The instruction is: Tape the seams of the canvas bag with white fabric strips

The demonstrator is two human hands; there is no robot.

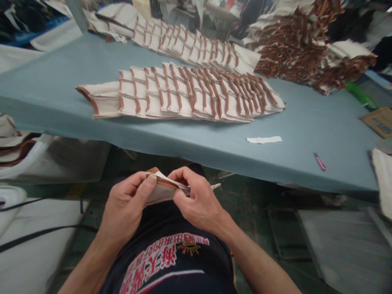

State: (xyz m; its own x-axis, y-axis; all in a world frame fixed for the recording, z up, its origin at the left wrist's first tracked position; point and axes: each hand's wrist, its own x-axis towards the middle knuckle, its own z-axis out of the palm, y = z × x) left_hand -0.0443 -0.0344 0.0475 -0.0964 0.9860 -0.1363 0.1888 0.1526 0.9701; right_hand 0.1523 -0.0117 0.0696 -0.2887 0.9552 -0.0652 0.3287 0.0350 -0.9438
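Note:
Above my apron, just off the table's near edge, both hands hold one cream fabric piece (159, 193) with a brown edge. My left hand (127, 204) pinches its left end between thumb and fingers. Closed round the right part of the same piece is my right hand (197, 200), its fingertips partly hiding the cloth. A thin pale end pokes out past the right knuckles. On the table in front lie overlapping rows of similar cream pieces with brown edges (171, 92).
The blue-grey table (211, 143) holds a white strip (263, 140) and a small pink-handled tool (320, 162). Behind are another row of pieces (190, 45) and a tall brown-and-cream heap (294, 49). A cardboard piece (378, 122) lies at right; a white bin (55, 157) stands at lower left.

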